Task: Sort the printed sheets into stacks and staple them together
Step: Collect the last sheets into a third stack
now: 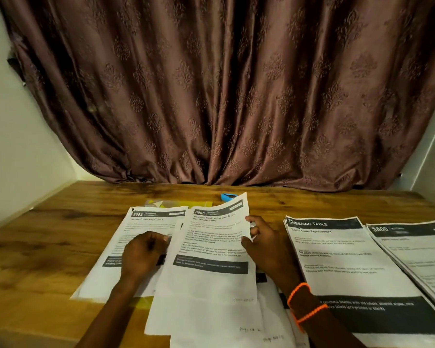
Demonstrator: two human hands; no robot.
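Printed sheets lie on a wooden table [48, 237]. My right hand [263, 243] pinches the right edge of the sheet headed 3565 [211, 247], which is lifted and curling at its top corner. My left hand [142, 254] rests with curled fingers on the sheet headed 2652 [148, 222], beside the lifted sheet's left edge. More loose sheets [224, 332] lie under the lifted one near the front edge. A stack headed DRESSING TABLE [342, 259] lies to the right, and another stack headed 5800 [422, 252] lies at the far right. A blue stapler [227, 197] sits behind the lifted sheet.
A yellow clear folder [176, 204] lies under the papers at the back. A brown patterned curtain [224, 96] hangs behind the table. White walls [15, 159] close in on both sides. Orange bands [301, 305] circle my right wrist.
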